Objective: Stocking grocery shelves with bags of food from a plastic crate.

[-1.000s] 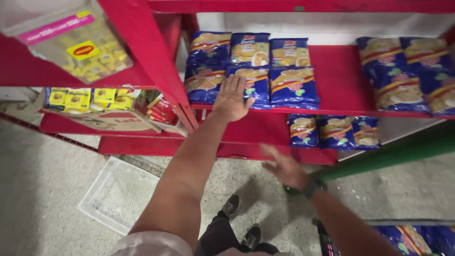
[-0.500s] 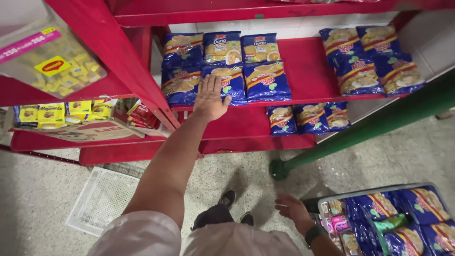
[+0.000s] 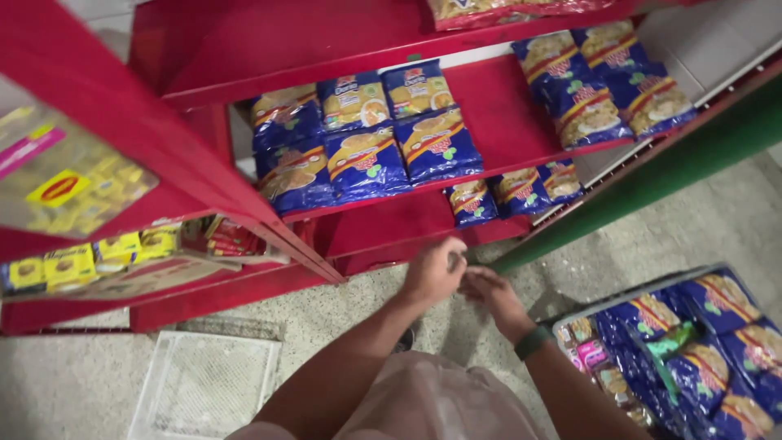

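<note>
Red metal shelving (image 3: 505,122) fills the upper view, stocked with blue pasta bags (image 3: 371,159) in 2 rows on the middle shelf. Left hand (image 3: 432,273), pressed flat on those bags 0.5 s ago, has come off the shelf and now sits low in front of the bottom shelf edge, touching the right hand (image 3: 489,293). Right hand has risen from beside the crate (image 3: 570,326) of blue bags at lower right to meet it. Judgement: the shelf bags are left as arranged, and both hands are busy with each other, not with stock.

Fingers of both hands are curled and close together. Whether they pinch something small between them cannot be told; motion blur hides it. A dark band shows on the right wrist.

Hard to read: the crate is cut off by the frame edge, and a green pole (image 3: 668,175) crosses the shelf's right end. White mesh tray (image 3: 204,383) lies on the floor at lower left.
</note>
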